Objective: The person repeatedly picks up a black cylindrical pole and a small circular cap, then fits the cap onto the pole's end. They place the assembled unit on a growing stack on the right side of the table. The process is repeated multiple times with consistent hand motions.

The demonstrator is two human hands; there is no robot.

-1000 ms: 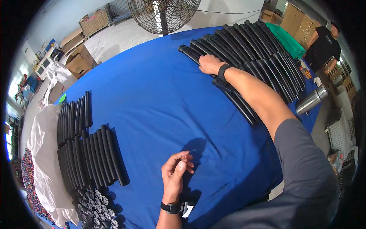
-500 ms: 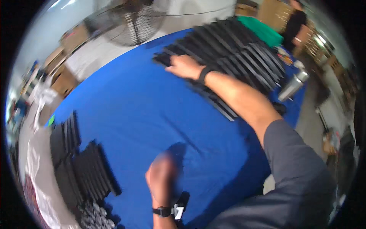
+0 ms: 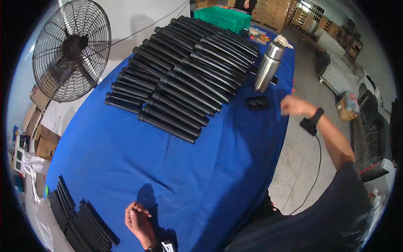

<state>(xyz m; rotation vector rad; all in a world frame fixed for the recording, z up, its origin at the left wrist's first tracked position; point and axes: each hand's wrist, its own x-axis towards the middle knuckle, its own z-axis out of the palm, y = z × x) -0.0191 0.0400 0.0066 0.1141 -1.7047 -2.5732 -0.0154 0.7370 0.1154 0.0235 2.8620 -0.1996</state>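
My left hand [image 3: 140, 222] hovers over the near left part of the blue-covered table [image 3: 176, 168], palm partly up. Its fingers are loosely bent and apart, and I see nothing held in them. Out past the table's right edge, my right hand [image 3: 296, 106] hangs in the air with its fingers curled together, nothing showing in it. The nearest thing to it is a small black object [image 3: 257, 102] on the cloth. Rows of black tubes with thicker end caps [image 3: 180, 80] lie at the far side, apart from both hands. More black rods [image 3: 90, 222] lie left of my left hand.
A steel flask [image 3: 268, 67] stands near the right edge, with a green crate [image 3: 222, 19] behind the tubes. A large black fan [image 3: 71, 50] is at the far left. From my right wrist's black device [image 3: 309, 126] a cable hangs toward the floor. Someone [image 3: 245, 5] is in the background.
My right hand has left the far-left end of the tube rows and swung right, past the table's edge. The view has shifted, and my left hand now appears lower and farther left.
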